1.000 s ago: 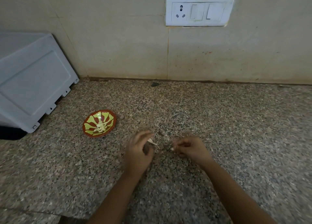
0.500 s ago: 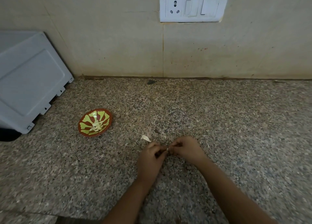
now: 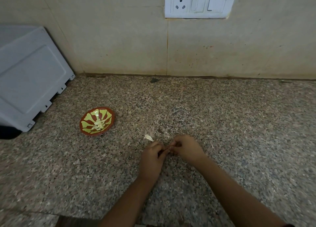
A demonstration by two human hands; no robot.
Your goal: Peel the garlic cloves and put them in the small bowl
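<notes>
A small red bowl point(image 3: 85, 129) with a yellow-green pattern sits on the counter at the left, holding several pale peeled garlic cloves point(image 3: 98, 124). My left hand point(image 3: 151, 156) and my right hand point(image 3: 186, 148) meet fingertip to fingertip on the granite, pinched together around a garlic clove that the fingers hide almost entirely. A loose white scrap of garlic skin point(image 3: 148, 137) lies on the counter just beyond my left hand.
A grey plastic appliance point(image 3: 29, 79) stands at the far left against the tiled wall. A white socket and switch plate point(image 3: 198, 3) is on the wall above. The speckled granite counter point(image 3: 239, 124) runs right; its front edge is near the bottom left.
My left hand let the skin scrap drop onto the counter and moved right to join my right hand. Both hands now pinch together at one spot.
</notes>
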